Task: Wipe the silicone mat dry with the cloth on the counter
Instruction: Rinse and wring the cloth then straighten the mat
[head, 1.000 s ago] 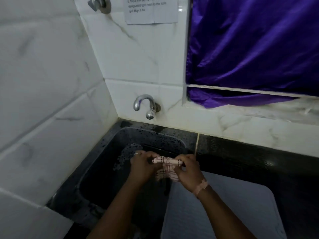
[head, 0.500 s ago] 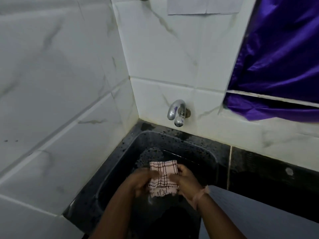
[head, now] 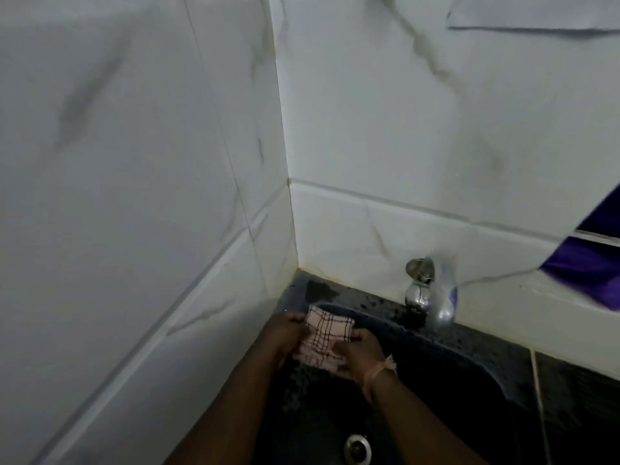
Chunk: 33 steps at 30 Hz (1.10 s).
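Observation:
A small pink cloth (head: 324, 337) with dark check lines is held folded over the black sink (head: 469, 380). My left hand (head: 281, 340) grips its left side with curled fingers. My right hand (head: 360, 355), with a pale band at the wrist, grips its right and lower side. Both hands sit close together above the sink's back left corner. The silicone mat is out of view.
A chrome tap (head: 426, 297) sticks out of the white marble-tiled wall to the right of my hands. The sink drain (head: 358, 448) lies below. A tiled side wall (head: 134, 196) stands close on the left. Purple fabric (head: 593, 273) hangs at the right edge.
The view has swung left, so the mat and most of the purple fabric left the frame. Both hands kept hold of the cloth, which went from a twisted roll to a folded square.

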{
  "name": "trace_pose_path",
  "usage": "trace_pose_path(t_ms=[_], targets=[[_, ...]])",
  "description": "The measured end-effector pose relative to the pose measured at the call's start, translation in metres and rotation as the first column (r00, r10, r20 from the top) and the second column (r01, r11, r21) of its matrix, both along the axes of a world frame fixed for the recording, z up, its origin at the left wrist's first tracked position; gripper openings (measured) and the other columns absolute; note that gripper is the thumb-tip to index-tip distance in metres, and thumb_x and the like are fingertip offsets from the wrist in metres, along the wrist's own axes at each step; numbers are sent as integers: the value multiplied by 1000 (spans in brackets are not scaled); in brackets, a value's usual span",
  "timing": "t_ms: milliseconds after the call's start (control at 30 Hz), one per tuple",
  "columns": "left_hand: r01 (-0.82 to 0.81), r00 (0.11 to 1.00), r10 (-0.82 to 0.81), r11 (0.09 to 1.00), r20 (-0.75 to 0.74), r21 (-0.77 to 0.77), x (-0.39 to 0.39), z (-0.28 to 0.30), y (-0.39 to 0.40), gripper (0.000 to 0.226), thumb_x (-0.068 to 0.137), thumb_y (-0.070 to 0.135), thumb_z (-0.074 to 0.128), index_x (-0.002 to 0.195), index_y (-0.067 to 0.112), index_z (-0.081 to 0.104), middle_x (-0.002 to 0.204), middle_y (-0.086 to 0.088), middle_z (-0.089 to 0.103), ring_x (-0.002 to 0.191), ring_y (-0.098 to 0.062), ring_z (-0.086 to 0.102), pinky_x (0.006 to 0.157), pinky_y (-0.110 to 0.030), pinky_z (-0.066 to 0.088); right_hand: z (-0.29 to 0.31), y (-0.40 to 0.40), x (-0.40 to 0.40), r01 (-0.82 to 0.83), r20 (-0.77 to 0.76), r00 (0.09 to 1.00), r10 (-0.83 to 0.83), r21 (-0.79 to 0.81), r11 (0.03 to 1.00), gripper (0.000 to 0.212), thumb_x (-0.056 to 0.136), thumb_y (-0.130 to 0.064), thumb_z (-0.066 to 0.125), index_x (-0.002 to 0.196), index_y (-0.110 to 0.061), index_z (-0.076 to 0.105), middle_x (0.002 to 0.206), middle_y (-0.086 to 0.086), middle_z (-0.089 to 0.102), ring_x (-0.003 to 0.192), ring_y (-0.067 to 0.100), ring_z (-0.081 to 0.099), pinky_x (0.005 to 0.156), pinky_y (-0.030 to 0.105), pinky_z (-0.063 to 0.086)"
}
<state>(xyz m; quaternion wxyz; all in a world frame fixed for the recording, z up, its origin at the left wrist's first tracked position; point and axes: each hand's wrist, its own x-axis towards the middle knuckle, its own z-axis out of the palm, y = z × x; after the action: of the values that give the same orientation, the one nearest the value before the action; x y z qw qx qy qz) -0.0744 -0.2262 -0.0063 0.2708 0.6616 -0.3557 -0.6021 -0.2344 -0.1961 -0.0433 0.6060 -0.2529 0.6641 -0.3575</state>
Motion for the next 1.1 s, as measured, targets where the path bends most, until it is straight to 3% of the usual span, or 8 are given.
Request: trace_pose_path(t_ms=[233, 333, 467, 533, 633, 700, 867, 1100], targets=[[-157, 963, 211, 945, 169, -285, -3, -27, -88, 32, 84, -3, 66, 115, 4, 71, 109, -14, 74, 102, -29, 69, 92, -45, 56, -20, -107, 33, 6, -157, 987, -28, -143, 990, 28, 83, -2, 73, 104, -15, 59, 109, 10, 67, 101, 28, 64, 92, 45, 56], [-104, 965, 183, 925, 188, -364, -12, -34, -99, 44, 84, -7, 57, 122, 11, 68, 117, -9, 71, 106, -23, 67, 95, -39, 55, -34, -128, 37, -8, -154, 988, -18, -167, 986, 42, 84, 6, 68, 125, -2, 60, 119, 14, 67, 107, 28, 64, 92, 38, 56], [-22, 954, 126, 934, 272, -355, -18, -43, -98, 53, 86, -3, 50, 134, 16, 62, 128, -7, 67, 116, -23, 63, 101, -39, 52, -38, -123, 35, -83, -241, 970, 34, -195, 977, 40, 87, 8, 56, 123, -7, 66, 116, 9, 69, 103, 24, 65, 82, 32, 60], [-4, 931, 122, 947, 344, -323, -18, -42, -91, 47, 89, 3, 53, 133, 16, 63, 127, -9, 67, 115, -25, 63, 99, -38, 52, -32, -114, 32, -120, -313, 948, 60, -174, 977, 34, 87, 0, 59, 118, -7, 68, 114, 11, 70, 104, 27, 65, 91, 41, 58], [65, 885, 67, 962, 460, -265, -16, -28, -71, 28, 95, 20, 54, 119, 17, 68, 120, -12, 69, 107, -28, 65, 92, -36, 54, -9, -90, 25, -94, -406, 913, 37, -121, 988, 12, 89, -8, 60, 91, -13, 70, 89, 3, 67, 90, 24, 63, 78, 29, 54], [166, 856, -4, 949, 517, -267, -16, -14, -50, 27, 94, 21, 54, 117, 16, 68, 121, -13, 68, 111, -31, 63, 95, -36, 52, 6, -72, 19, -87, -446, 895, 18, -135, 987, 26, 90, -9, 60, 68, -24, 58, 80, 4, 64, 86, 28, 63, 76, 30, 54], [333, 819, -82, 874, 568, -353, -40, 24, 12, 38, 89, 14, 59, 127, 12, 65, 129, -11, 65, 118, -28, 59, 90, -24, 43, 43, -14, 9, -145, -512, 859, 11, -223, 964, 9, 89, -13, 65, 92, -12, 73, 107, 12, 72, 104, 27, 65, 89, 25, 47], [423, 790, -111, 810, 603, -406, -106, 54, 121, 21, 97, 20, 52, 104, 13, 71, 110, -12, 71, 105, -29, 65, 91, -37, 52, 82, 104, -49, -194, -597, 802, -27, -303, 933, 20, 90, -18, 57, 85, -15, 77, 97, 7, 75, 93, 25, 68, 85, 30, 54]])
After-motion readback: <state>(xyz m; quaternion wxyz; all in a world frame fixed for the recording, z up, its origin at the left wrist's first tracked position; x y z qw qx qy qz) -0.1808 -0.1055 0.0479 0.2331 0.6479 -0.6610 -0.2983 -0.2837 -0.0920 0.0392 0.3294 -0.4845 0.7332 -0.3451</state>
